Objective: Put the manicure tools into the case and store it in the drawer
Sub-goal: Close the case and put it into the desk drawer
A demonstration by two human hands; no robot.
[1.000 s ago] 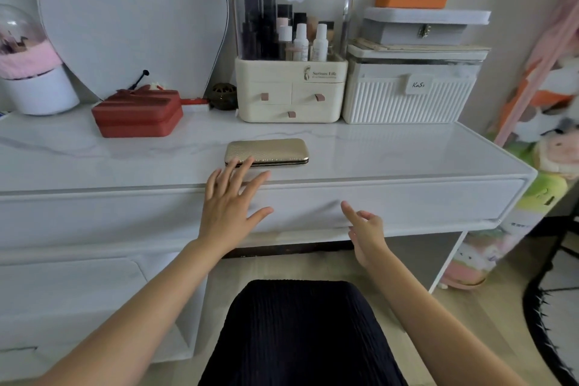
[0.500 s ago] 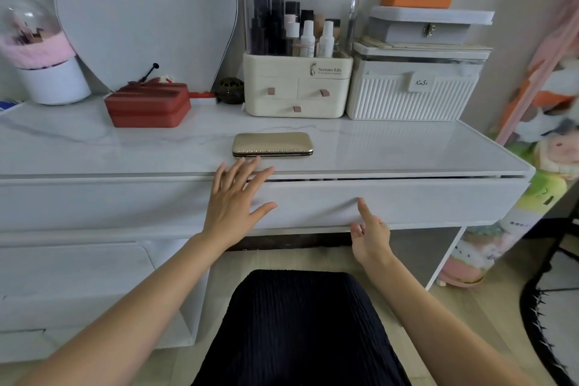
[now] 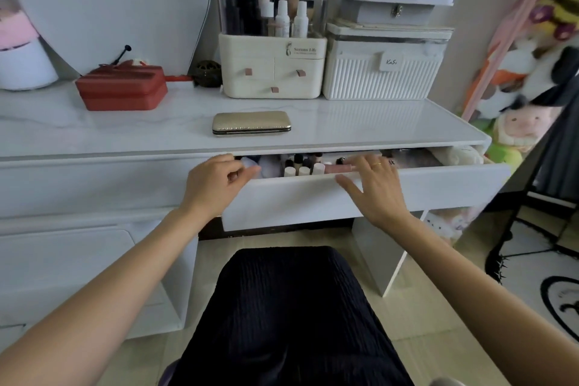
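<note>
The gold manicure case (image 3: 251, 122) lies closed and flat on the white desk top (image 3: 376, 122), near its front edge. Just below it the white drawer (image 3: 438, 191) stands pulled out a little. Small bottles (image 3: 300, 166) and other cosmetics show in the gap. My left hand (image 3: 213, 182) curls its fingers over the drawer front's top edge at the left corner. My right hand (image 3: 376, 188) hooks its fingers over the same edge further right, thumb spread on the front panel. No loose manicure tools are visible.
At the back of the desk stand a red box (image 3: 122, 88), a cream cosmetic organiser (image 3: 272, 69) and a white ribbed box (image 3: 379, 75) with smaller boxes on top. A mirror (image 3: 109, 3) leans at back left. Plush toys (image 3: 526, 122) and a black stand (image 3: 532, 182) crowd the right side.
Both hands rose from the drawer's face to its top edge and took hold. The drawer went from closed to partly pulled out. The case has not moved.
</note>
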